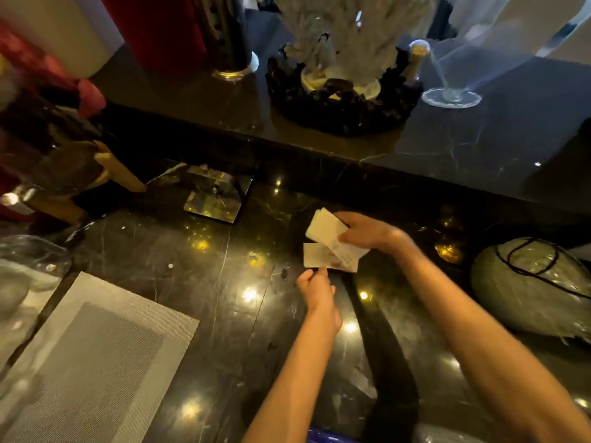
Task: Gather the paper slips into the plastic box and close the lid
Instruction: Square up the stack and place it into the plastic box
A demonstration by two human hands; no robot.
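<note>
My right hand (367, 233) grips a small stack of white paper slips (324, 225), held tilted just above the dark marble counter. Below that stack another white slip (316, 255) lies flat, partly covered by the held ones. My left hand (316, 292) reaches to the near edge of this lower slip, fingertips pinching or touching it; the blur hides which. A clear plastic box (217, 198) with mirror-like reflections stands to the left, at the foot of the raised ledge, well apart from both hands.
A grey woven placemat (96, 356) lies at the near left. A greenish bundle with a dark cord (531, 282) sits at the right. On the raised ledge (447, 155) stand a dark basket with white decoration (342, 97) and a glass stem base (451, 97).
</note>
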